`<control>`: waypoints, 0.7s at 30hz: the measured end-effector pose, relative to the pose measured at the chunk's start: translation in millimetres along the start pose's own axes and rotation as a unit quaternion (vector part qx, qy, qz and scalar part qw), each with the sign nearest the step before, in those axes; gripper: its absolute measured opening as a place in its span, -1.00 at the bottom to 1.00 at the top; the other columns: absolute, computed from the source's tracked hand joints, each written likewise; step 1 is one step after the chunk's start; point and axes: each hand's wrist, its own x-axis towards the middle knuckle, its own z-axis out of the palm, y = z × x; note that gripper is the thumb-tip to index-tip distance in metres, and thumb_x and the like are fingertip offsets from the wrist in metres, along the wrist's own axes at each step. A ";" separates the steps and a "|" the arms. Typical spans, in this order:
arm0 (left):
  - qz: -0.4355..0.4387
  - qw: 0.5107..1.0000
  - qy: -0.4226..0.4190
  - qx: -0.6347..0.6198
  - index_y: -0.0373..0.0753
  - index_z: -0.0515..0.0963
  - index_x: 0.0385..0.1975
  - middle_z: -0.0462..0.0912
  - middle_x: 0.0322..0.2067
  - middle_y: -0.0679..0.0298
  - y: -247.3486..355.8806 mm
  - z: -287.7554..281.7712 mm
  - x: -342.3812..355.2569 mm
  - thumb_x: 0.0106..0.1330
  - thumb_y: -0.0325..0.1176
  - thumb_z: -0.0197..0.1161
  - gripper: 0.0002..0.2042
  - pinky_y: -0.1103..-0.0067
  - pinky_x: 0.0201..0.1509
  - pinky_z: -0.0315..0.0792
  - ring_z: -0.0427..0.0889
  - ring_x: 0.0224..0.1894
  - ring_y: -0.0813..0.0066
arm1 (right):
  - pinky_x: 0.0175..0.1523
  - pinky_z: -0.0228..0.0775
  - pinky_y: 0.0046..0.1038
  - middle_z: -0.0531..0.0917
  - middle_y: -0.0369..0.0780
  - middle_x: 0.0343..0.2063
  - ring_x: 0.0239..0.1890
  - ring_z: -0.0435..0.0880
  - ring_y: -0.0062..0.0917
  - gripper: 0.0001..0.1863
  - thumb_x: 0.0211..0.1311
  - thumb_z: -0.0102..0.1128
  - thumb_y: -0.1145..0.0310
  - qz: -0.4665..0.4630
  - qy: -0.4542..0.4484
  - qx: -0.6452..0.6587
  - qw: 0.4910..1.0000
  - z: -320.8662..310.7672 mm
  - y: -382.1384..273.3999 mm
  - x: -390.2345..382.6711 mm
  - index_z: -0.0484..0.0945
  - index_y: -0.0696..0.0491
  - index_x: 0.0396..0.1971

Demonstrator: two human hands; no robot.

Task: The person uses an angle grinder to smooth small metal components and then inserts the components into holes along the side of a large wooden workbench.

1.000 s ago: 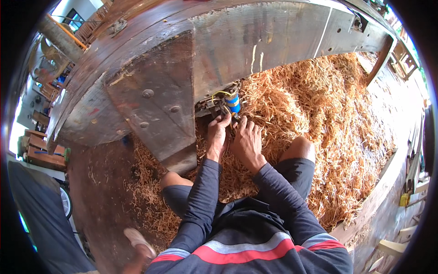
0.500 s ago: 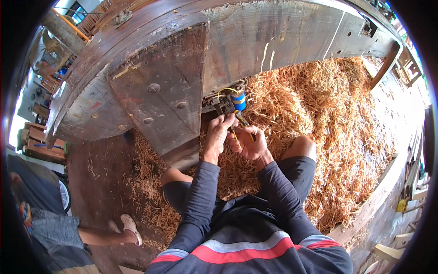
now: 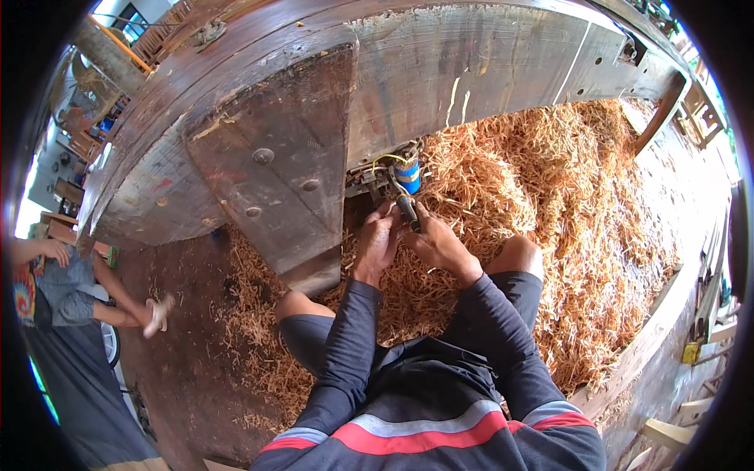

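A dark, stubby cylindrical tool handle with a pale ring-like end is gripped by my right hand, thumb and fingers around it. Close beside it, my left hand has its fingers closed near the tool; what they hold, if anything, is hidden. Just beyond the fingertips stands a blue cylinder with a tan band round it. A yellow wire loops over its top. To its left, a dark metal mechanism sits under the edge of the big wooden table.
The thick wooden tabletop edge and a broad wooden leg stand right in front. Wood shavings are heaped to the right. At far left another person's legs show, beside a dark cloth. A plank borders the shavings.
My right hand has turned and moved up against the tool, which now tilts differently, its handle near the blue cylinder. The other person at the left has stepped away, farther up.
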 end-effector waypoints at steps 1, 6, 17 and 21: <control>-0.003 1.000 -0.007 -0.014 -0.15 0.55 0.06 0.67 -0.13 0.41 0.4 -1.9 1.3 0.53 -0.35 0.04 -0.77 0.58 -0.04 0.42 0.58 -0.13 0.64 | -0.01 0.48 -0.05 0.63 0.28 -0.21 -0.09 0.64 0.14 -0.17 0.18 0.19 0.14 0.000 0.000 0.000 1.000 2.7 0.1 2.0 0.15 0.43 0.29; -0.011 0.999 -0.007 -0.041 -0.17 0.55 0.06 0.66 -0.18 0.44 4.4 -1.7 0.3 0.52 -0.35 0.07 -0.78 0.61 -0.10 0.41 0.56 -0.19 0.68 | 0.07 0.42 0.02 0.55 0.36 -0.10 0.00 0.56 0.24 -0.28 0.19 0.18 0.26 0.015 0.076 -0.069 0.995 17.0 -9.8 4.4 0.19 0.40 0.24; -0.012 0.996 0.033 0.077 -0.16 0.61 0.00 0.48 -0.45 0.55 22.3 19.2 -17.3 0.47 -0.23 0.22 -0.77 0.74 -0.46 0.36 0.41 -0.43 0.75 | -0.23 0.45 -0.42 0.60 -0.10 -0.10 -0.23 0.61 -0.36 -0.36 0.14 0.11 0.34 0.074 -0.168 0.554 0.812 12.5 21.8 10.4 0.30 0.18 0.26; 0.039 0.980 0.111 0.163 -0.17 0.62 -0.14 0.37 -0.56 0.56 22.2 25.8 -16.7 0.46 -0.15 0.24 -0.78 0.77 -0.66 0.29 0.39 -0.52 0.78 | -0.22 0.42 -0.46 0.52 -0.10 0.01 -0.14 0.50 -0.41 -0.38 0.18 0.09 0.28 0.024 -0.249 0.879 0.406 43.1 41.1 12.1 0.34 0.10 0.28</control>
